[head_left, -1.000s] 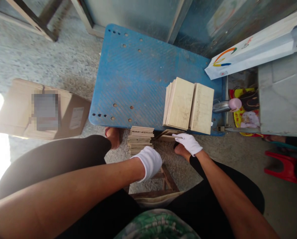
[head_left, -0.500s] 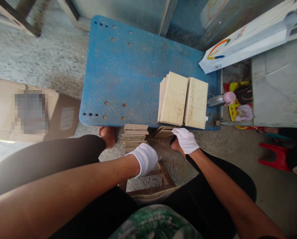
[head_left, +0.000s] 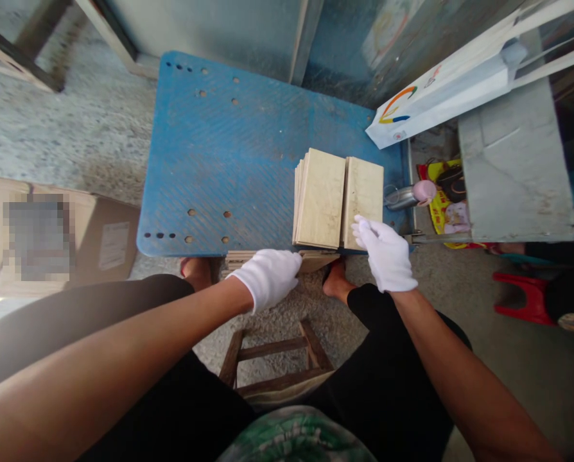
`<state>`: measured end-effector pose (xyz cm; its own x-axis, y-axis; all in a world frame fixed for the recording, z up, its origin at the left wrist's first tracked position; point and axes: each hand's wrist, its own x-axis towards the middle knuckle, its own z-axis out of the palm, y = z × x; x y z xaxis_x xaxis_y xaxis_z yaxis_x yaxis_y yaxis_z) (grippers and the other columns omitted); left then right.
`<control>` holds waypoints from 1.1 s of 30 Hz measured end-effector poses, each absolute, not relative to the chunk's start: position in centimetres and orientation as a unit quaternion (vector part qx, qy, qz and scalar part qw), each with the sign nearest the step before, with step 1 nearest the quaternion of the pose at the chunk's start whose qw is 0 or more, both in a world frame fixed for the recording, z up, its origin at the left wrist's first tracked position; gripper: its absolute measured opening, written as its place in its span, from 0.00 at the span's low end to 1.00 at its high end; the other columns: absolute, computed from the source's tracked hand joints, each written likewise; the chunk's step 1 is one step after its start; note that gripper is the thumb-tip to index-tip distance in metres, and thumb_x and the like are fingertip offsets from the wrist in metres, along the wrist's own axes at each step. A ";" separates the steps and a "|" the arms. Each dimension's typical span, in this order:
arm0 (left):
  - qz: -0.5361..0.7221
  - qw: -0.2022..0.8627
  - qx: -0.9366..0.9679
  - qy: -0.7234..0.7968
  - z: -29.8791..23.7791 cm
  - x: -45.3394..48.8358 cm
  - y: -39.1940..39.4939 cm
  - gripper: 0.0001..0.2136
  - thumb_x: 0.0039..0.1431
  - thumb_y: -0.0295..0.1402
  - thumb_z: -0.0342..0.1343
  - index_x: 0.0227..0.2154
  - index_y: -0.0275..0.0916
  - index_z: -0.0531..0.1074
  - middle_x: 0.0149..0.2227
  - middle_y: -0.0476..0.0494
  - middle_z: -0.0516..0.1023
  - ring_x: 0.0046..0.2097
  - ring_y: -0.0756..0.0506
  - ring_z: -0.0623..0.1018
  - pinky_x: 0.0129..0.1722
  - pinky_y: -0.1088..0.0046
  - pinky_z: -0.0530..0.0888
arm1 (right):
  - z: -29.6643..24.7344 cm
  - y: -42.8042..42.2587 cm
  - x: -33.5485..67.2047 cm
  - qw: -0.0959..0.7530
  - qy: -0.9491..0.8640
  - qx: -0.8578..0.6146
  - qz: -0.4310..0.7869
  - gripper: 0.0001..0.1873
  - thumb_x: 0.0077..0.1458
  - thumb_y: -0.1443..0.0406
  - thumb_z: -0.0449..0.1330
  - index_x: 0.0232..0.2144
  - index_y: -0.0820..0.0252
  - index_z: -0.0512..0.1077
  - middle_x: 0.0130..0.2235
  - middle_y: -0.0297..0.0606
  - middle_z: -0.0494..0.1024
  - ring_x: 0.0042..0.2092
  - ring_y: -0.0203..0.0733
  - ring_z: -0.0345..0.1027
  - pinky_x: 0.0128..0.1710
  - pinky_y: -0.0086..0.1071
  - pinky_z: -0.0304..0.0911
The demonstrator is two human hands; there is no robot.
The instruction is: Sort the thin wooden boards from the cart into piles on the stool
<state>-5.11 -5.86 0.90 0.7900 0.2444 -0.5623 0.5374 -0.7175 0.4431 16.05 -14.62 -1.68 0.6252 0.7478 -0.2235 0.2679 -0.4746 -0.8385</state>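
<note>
Right hand [head_left: 387, 255] has moved from outside the near edge of the table [head_left: 229, 141] across it; left hand [head_left: 270, 276] has advanced toward that edge.

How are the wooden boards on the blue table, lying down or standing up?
Lying down. The wooden boards are in two piles, broad faces up; layered edges show along the left pile.

I see a wide way over the left half of the worktop [head_left: 234, 147]. Toward the right, boards [head_left: 321, 192] block the path, with the bottle [head_left: 402, 197] just beside and the bag [head_left: 441, 93] at the far corner.
</note>
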 end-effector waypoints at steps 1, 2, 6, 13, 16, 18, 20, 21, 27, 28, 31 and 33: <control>-0.217 0.310 0.890 0.256 0.7 -5.0 -5.2 0.18 0.60 0.37 0.49 0.49 0.31 0.68 0.43 0.32 0.77 0.43 0.36 0.78 0.41 0.62 0.73 | -2.0 -14.0 16.1 0.415 -0.281 -0.802 0.326 0.25 0.54 0.51 0.59 0.48 0.61 0.71 0.43 0.43 0.78 0.45 0.44 0.73 0.48 0.40 0.68; -0.195 0.315 0.882 0.290 0.3 -4.8 -4.6 0.19 0.61 0.38 0.48 0.50 0.32 0.67 0.44 0.33 0.77 0.44 0.36 0.77 0.42 0.63 0.72 | -2.2 -13.4 16.1 0.419 -0.249 -0.798 0.353 0.25 0.54 0.51 0.59 0.48 0.62 0.71 0.42 0.44 0.79 0.42 0.44 0.74 0.46 0.40 0.69; -0.138 0.350 0.845 0.380 -1.1 -4.1 -3.4 0.19 0.60 0.40 0.49 0.51 0.36 0.67 0.46 0.36 0.76 0.47 0.38 0.76 0.45 0.65 0.71 | -1.9 -12.0 15.3 0.289 -0.289 -0.830 0.380 0.23 0.59 0.52 0.54 0.47 0.62 0.71 0.43 0.46 0.78 0.43 0.47 0.74 0.45 0.41 0.68; -0.109 0.422 0.800 0.413 -2.7 -2.4 -3.6 0.19 0.55 0.36 0.52 0.51 0.38 0.67 0.45 0.38 0.77 0.43 0.41 0.77 0.42 0.68 0.71 | -1.2 -12.1 13.3 0.009 -0.427 -0.846 0.318 0.27 0.65 0.57 0.44 0.55 0.72 0.64 0.55 0.58 0.68 0.57 0.58 0.62 0.55 0.46 0.55; -0.079 0.461 0.773 0.429 -3.4 -1.8 -3.4 0.19 0.54 0.33 0.51 0.50 0.40 0.68 0.44 0.41 0.78 0.43 0.44 0.78 0.41 0.71 0.71 | -1.4 -12.0 13.2 -0.007 -0.417 -0.846 0.333 0.28 0.65 0.55 0.42 0.56 0.71 0.63 0.55 0.58 0.69 0.56 0.58 0.63 0.54 0.45 0.56; -0.069 0.478 0.757 0.441 -3.7 -1.5 -3.2 0.18 0.54 0.32 0.51 0.48 0.41 0.69 0.44 0.43 0.79 0.43 0.45 0.78 0.41 0.72 0.71 | -1.5 -11.9 13.2 0.004 -0.408 -0.847 0.341 0.28 0.65 0.55 0.43 0.56 0.72 0.63 0.56 0.58 0.67 0.59 0.56 0.60 0.56 0.43 0.54; -0.075 0.483 0.744 0.455 -3.7 -1.1 -3.0 0.16 0.54 0.33 0.51 0.46 0.41 0.70 0.43 0.43 0.79 0.42 0.45 0.78 0.41 0.72 0.71 | -1.7 -11.9 13.3 0.028 -0.399 -0.846 0.353 0.29 0.65 0.56 0.45 0.57 0.74 0.62 0.57 0.57 0.66 0.61 0.53 0.57 0.58 0.40 0.52; -0.080 0.483 0.740 0.462 -3.6 -1.0 -3.0 0.16 0.54 0.33 0.51 0.46 0.40 0.71 0.42 0.42 0.79 0.42 0.45 0.78 0.40 0.72 0.71 | -1.7 -11.9 13.3 0.045 -0.391 -0.846 0.359 0.29 0.65 0.56 0.45 0.57 0.74 0.62 0.58 0.57 0.65 0.61 0.51 0.56 0.59 0.40 0.52; -0.095 0.483 0.745 0.449 -2.9 -1.2 -2.3 0.16 0.54 0.34 0.49 0.45 0.40 0.72 0.41 0.44 0.79 0.39 0.45 0.77 0.39 0.71 0.70 | -2.5 -12.3 13.1 0.131 -0.367 -0.843 0.370 0.29 0.62 0.53 0.49 0.55 0.71 0.66 0.57 0.55 0.67 0.60 0.52 0.58 0.60 0.43 0.51; -0.096 0.480 0.748 0.449 -2.9 -1.3 -2.2 0.16 0.54 0.34 0.49 0.45 0.40 0.72 0.41 0.44 0.79 0.38 0.46 0.77 0.39 0.71 0.70 | -2.7 -12.4 13.0 0.141 -0.365 -0.842 0.371 0.28 0.61 0.54 0.49 0.54 0.70 0.67 0.56 0.53 0.68 0.60 0.52 0.58 0.59 0.43 0.52; -0.089 0.479 0.746 0.454 -3.1 -1.3 -2.0 0.16 0.54 0.34 0.48 0.44 0.39 0.72 0.40 0.45 0.79 0.38 0.46 0.76 0.39 0.72 0.70 | -3.1 -12.5 12.9 0.174 -0.342 -0.848 0.365 0.26 0.60 0.53 0.51 0.53 0.65 0.68 0.57 0.49 0.68 0.61 0.51 0.57 0.60 0.44 0.50; -0.080 0.492 0.739 0.454 -3.3 -1.3 -2.0 0.17 0.54 0.33 0.49 0.46 0.39 0.72 0.42 0.45 0.79 0.40 0.46 0.77 0.41 0.72 0.70 | -3.6 -12.7 12.8 0.192 -0.326 -0.853 0.358 0.27 0.58 0.52 0.54 0.54 0.63 0.68 0.57 0.48 0.68 0.61 0.51 0.57 0.61 0.45 0.49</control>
